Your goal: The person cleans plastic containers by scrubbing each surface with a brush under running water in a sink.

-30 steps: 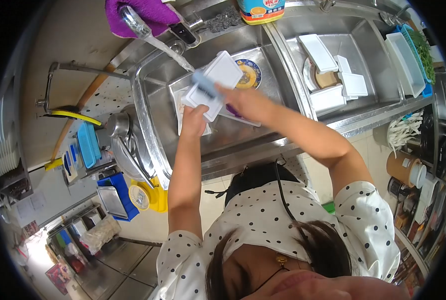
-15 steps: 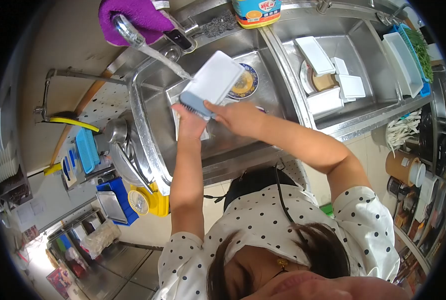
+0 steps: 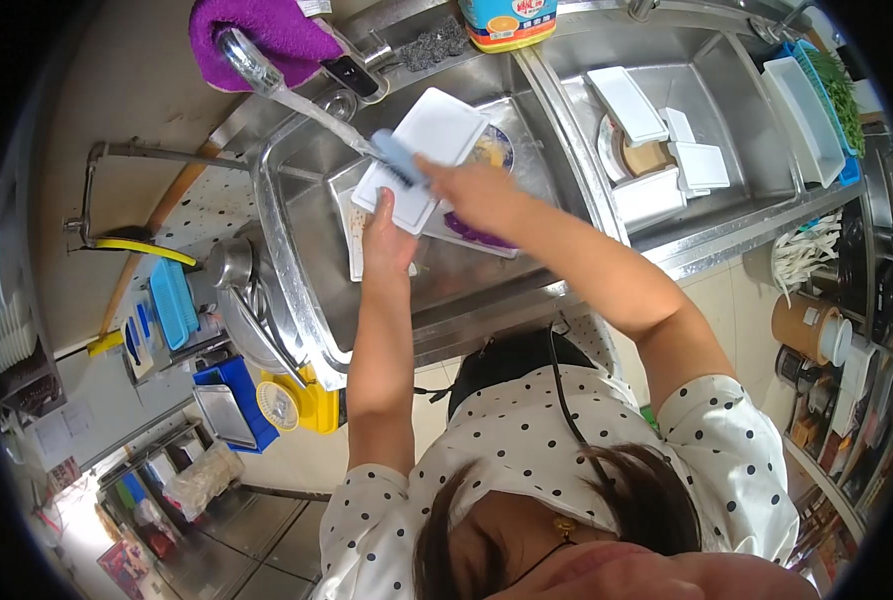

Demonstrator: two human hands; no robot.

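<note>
My left hand (image 3: 391,240) grips the near edge of a white rectangular plastic lid or tray (image 3: 439,128), thumb on top, tilted over the left sink basin (image 3: 312,230). In my right hand (image 3: 472,190) is a blue-grey scrubbing brush (image 3: 397,157), its dark bristles down on the white piece. Water from the faucet (image 3: 249,62) runs toward the brush and the lid. Below, partly covered, lie a plate with a blue patterned rim (image 3: 508,146), a white dish (image 3: 355,255) with brown specks and something purple (image 3: 477,230).
The right basin (image 3: 737,85) holds several white containers and lids (image 3: 627,103). Beyond it stand a white bin (image 3: 805,125) and a blue basket of greens (image 3: 835,95). A purple cloth (image 3: 207,45), scouring pad (image 3: 435,45) and detergent jug (image 3: 510,25) sit along the back ledge.
The brush has moved up and away from my left hand, across the lid's face. My right hand went with it. The lid has shifted slightly, showing more of the purple thing below.
</note>
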